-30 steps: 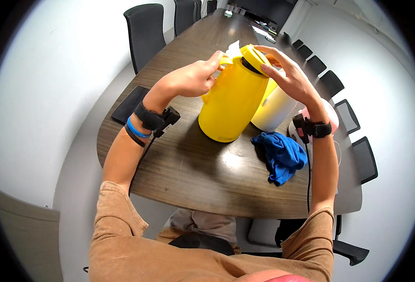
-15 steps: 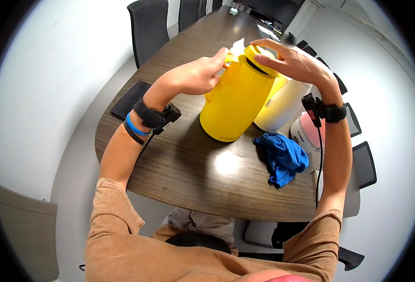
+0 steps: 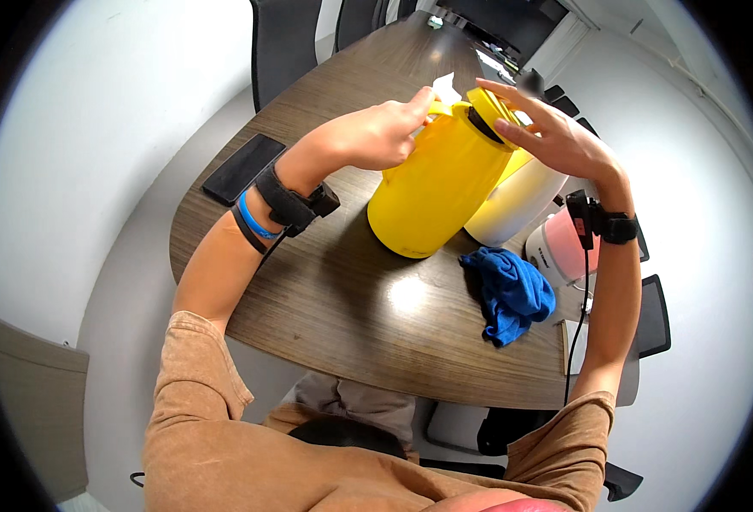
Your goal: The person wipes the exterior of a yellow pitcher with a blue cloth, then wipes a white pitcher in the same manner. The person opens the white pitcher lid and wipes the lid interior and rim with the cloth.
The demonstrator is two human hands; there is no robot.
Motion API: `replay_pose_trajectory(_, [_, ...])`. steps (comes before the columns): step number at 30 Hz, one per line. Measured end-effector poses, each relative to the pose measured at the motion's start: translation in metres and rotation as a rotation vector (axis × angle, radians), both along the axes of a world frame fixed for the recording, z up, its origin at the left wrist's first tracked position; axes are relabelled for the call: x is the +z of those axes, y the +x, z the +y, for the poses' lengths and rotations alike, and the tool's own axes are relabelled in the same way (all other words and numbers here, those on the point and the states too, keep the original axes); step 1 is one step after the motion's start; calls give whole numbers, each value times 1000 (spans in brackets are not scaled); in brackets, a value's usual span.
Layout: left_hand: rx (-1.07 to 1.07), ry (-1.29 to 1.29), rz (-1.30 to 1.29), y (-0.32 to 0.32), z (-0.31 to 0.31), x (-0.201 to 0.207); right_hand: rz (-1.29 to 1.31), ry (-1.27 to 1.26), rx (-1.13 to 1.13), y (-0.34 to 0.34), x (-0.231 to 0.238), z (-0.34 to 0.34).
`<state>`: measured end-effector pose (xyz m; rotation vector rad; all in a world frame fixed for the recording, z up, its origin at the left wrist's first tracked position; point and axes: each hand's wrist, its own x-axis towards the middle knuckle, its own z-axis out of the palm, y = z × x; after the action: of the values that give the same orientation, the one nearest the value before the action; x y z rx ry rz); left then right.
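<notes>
L hand (image 3: pixel 381 135) clamped on handle (image 3: pixel 441 108), R hand (image 3: pixel 569 141) cupping lid (image 3: pixel 492 113) — yel. jug (image 3: pixel 434 188) clear of nr table edge (image 3: pixel 368 380).

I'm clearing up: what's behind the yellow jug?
A white container shows partly, and something white peeks out beyond the handle; the yellow jug and right hand cover the rest.

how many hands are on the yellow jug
2: the left hand at its handle, the right hand on its lid. Some fingers are partly hidden, but both hands show.

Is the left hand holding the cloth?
No, the left hand holds the yellow jug while the blue cloth lies on the table.
</notes>
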<state>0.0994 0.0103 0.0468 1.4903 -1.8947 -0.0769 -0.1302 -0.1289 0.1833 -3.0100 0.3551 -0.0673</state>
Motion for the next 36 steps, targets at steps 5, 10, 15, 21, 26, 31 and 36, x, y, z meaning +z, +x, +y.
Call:
replay_pose_trajectory(5, [17, -5, 16, -1, -5, -6, -48, -205, 133, 4, 1, -4])
replay_pose_trajectory(10, [65, 45, 70, -4, 5, 2, 33, -289, -138, 25, 1, 24])
replay_pose_trajectory(15, [65, 93, 147, 9, -4, -11, 44, -470, -202, 34, -3, 30])
replay_pose_trajectory(21, [127, 140, 153, 2, -5, -12, 39, -316, 6, 18, -5, 9])
replay_pose_trajectory(26, [139, 153, 148, 1, -5, -8, 95, -36, 200, 3, 6, -10])
replay_pose_trajectory(31, [160, 139, 152, 4, -6, -13, 115, -180, -218, 19, 10, 28])
replay_pose_trajectory(36, [151, 143, 141, 4, -7, -12, 88, -202, -97, 17, 8, 16])
